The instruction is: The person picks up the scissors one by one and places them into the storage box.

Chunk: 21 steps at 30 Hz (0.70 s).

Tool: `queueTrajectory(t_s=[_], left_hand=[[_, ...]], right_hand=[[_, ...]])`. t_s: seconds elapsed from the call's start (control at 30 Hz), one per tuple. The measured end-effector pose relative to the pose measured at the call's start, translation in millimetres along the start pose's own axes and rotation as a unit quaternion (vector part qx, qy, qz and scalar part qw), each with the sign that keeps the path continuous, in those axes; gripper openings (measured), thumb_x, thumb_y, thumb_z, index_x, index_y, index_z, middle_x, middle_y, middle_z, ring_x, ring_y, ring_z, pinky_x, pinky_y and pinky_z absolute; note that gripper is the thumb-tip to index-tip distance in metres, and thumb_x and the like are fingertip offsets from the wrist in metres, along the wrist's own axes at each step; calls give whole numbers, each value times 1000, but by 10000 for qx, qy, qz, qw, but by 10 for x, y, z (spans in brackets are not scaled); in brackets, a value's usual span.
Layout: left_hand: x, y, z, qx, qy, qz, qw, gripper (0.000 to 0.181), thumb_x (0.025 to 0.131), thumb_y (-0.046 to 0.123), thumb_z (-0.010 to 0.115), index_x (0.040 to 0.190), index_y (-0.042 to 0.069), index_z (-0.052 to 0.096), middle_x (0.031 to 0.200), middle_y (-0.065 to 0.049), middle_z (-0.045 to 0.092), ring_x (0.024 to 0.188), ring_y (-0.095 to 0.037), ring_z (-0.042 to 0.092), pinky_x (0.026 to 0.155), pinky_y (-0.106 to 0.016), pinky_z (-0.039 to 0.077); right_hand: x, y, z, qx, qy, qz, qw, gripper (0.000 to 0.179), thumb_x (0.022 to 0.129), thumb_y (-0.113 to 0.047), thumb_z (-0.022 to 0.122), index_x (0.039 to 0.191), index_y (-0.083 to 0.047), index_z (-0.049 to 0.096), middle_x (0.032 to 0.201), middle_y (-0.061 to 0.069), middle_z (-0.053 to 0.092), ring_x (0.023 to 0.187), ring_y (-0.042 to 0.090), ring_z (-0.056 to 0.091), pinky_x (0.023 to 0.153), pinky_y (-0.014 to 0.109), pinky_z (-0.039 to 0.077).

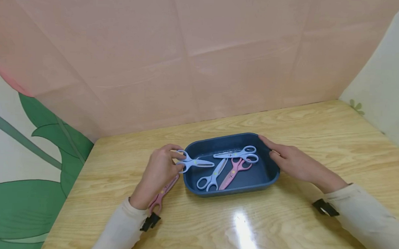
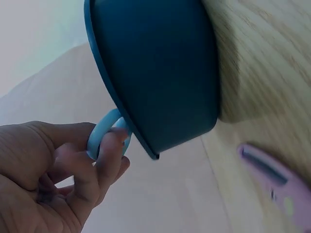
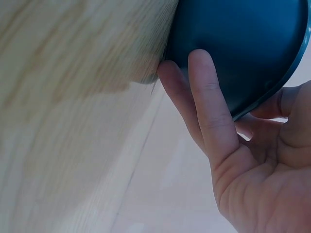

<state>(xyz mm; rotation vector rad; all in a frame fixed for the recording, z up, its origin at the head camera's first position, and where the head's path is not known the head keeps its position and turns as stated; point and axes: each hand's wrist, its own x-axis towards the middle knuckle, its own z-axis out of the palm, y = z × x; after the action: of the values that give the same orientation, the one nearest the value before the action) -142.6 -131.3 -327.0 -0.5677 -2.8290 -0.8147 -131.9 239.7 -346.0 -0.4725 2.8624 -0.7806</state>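
Note:
My left hand [image 1: 161, 165] pinches the handle loops of light blue scissors [image 1: 203, 163], whose blades point right over the left part of a dark blue box [image 1: 236, 190]. In the left wrist view, a blue loop [image 2: 99, 131] shows between thumb and fingers beside the rim. My right hand [image 1: 294, 162] grips the box's right end, with fingers [image 3: 209, 92] along the outer wall and the thumb at the rim. Inside lie two other blue scissors [image 1: 238, 154] and pink scissors [image 1: 231, 175]. Another pink pair [image 1: 160, 199] is on the table, partly hidden by my left wrist.
A wood-grain table [image 1: 282, 222] carries the box. Behind it hangs a pinkish sheet [image 1: 188, 65]. A wall with green leaf pictures [image 1: 25, 206] stands at the left, and a pale wall [image 1: 382, 83] at the right.

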Motion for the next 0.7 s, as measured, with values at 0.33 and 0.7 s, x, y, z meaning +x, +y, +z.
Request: queueTrajectory(t_s=[0.33, 0.7], left_hand=[[8, 24, 50, 209, -96, -127, 9997, 15, 76, 10, 83, 91, 11, 82, 114, -4, 72, 69, -8, 68, 72, -30, 57], [0, 81, 98, 556, -84, -152, 9983, 16, 76, 18, 85, 92, 17, 82, 115, 1, 72, 88, -19, 69, 67, -30, 52]], right_hand=[[4, 8, 0, -4, -8, 61, 10000, 55, 107, -22, 37, 160, -23, 21, 138, 16, 55, 96, 24, 59, 82, 38, 45], [4, -3, -5, -1, -61, 115, 9999, 55, 108, -23, 37, 160, -24, 20, 151, 19, 46, 102, 26, 58, 83, 38, 45]])
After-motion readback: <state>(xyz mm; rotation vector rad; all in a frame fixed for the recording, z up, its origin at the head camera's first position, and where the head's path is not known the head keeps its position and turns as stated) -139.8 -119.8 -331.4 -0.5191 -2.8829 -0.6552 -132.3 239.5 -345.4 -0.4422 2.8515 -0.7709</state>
